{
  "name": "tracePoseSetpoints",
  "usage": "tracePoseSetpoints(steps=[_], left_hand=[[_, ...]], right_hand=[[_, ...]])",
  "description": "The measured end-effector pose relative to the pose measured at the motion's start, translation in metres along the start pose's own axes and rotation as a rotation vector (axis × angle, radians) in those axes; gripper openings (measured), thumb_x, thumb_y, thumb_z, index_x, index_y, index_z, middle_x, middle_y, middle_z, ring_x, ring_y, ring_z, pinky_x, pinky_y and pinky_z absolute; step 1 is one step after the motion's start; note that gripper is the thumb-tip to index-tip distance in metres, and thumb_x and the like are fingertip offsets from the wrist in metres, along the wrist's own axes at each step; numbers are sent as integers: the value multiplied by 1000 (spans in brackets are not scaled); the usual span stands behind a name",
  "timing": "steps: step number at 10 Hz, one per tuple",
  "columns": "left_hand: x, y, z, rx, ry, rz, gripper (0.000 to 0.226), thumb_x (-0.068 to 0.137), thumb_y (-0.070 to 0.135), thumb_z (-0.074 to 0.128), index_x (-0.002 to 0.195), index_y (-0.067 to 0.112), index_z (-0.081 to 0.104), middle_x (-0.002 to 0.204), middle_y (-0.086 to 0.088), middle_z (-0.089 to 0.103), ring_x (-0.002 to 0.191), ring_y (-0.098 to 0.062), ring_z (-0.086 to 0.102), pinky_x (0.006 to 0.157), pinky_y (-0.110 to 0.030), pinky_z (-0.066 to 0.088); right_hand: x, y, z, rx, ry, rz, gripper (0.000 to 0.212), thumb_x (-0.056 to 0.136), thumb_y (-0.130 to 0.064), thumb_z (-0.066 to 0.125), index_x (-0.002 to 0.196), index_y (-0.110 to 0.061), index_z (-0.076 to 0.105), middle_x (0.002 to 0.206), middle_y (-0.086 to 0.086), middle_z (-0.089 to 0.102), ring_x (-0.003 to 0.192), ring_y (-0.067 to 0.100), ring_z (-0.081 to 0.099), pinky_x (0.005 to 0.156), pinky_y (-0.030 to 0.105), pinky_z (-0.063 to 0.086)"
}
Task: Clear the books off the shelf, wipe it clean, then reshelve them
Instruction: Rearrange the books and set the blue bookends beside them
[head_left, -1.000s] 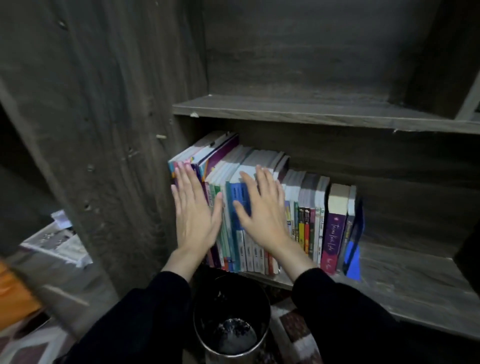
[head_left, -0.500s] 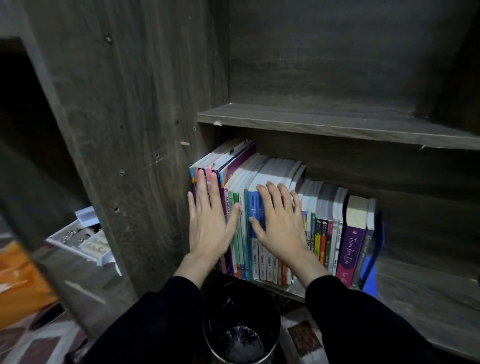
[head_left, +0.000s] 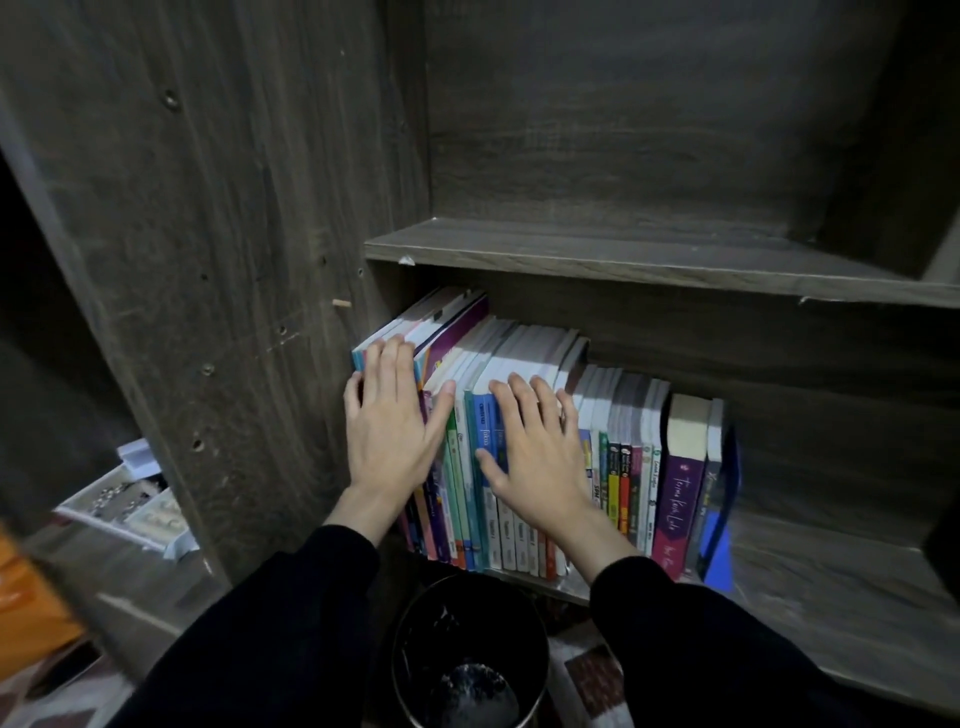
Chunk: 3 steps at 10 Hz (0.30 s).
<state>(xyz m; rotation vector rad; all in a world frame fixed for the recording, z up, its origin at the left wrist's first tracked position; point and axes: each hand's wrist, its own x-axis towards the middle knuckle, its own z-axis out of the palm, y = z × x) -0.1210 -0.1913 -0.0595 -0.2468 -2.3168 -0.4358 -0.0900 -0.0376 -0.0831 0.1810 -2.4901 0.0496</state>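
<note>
A row of several books stands upright on the lower shelf of a dark wooden bookcase, packed against its left wall. My left hand lies flat with straight fingers on the spines of the leftmost books. Just to its right, my right hand rests flat against the blue and white spines. A purple book and a blue folder end the row on the right.
The upper shelf holds nothing. A black bin stands on the floor directly below my arms. A white tray of small items sits on a low surface left of the bookcase, with something orange beside it.
Both hands stay flat on the book spines. The left hand has slid a little higher on the leftmost books, and the camera has shifted.
</note>
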Motion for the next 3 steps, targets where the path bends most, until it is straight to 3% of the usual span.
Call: tracePoseSetpoints(steps=[1, 2, 3], left_hand=[[-3, 2, -3, -17, -33, -30, 69, 93, 52, 27, 139, 2, 38, 147, -14, 39, 140, -29, 29, 110, -49, 27], [-3, 15, -7, -93, -45, -84, 68, 95, 51, 33, 144, 2, 31, 153, -12, 29, 145, -26, 17, 114, -50, 18], [-4, 23, -15, -187, -86, -156, 67, 97, 42, 43, 148, 4, 21, 159, -10, 11, 147, -21, 1, 117, -50, 6]], right_hand=[[-3, 2, -14, 99, -115, -31, 75, 90, -45, 53, 151, -17, 18, 157, 6, 20, 146, 27, 11, 117, 43, -2], [-3, 10, -25, 214, -170, -62, 73, 94, -40, 50, 152, -22, 10, 159, 1, 11, 147, 22, 0, 117, 37, -10], [-6, 16, -39, 384, -231, -39, 68, 96, -32, 51, 153, -24, 15, 160, -3, 11, 147, 15, -2, 118, 32, -7]])
